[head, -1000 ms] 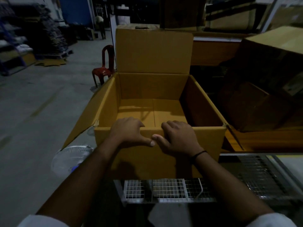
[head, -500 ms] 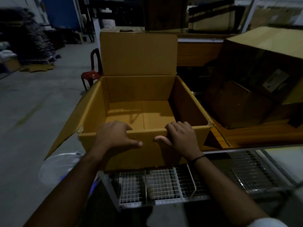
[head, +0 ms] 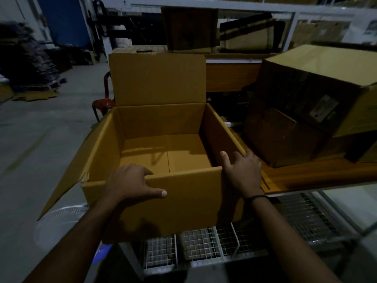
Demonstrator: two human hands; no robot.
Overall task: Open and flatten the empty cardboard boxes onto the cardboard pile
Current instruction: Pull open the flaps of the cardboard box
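Observation:
An empty brown cardboard box (head: pixel 189 199) stands open in front of me on a wire rack. Its back flap is upright and its left flap hangs outward. My left hand (head: pixel 130 183) grips the near wall's top edge, fingers inside and thumb flat on the outside. My right hand (head: pixel 242 172) rests at the box's near right corner, fingers spread over the right wall's edge. The box floor is bare, with a centre seam showing.
A wire mesh rack (head: pixel 202 248) sits under the box. Large stacked cardboard boxes (head: pixel 314 107) crowd the right side on a wooden surface. A red plastic chair (head: pixel 103 103) stands behind the box, and a white fan (head: pixel 59 219) is low at the left. Concrete floor stretches left.
My right hand has slid from the middle of the near edge to the right corner. My left hand stays gripping the near edge. The view has shifted slightly right.

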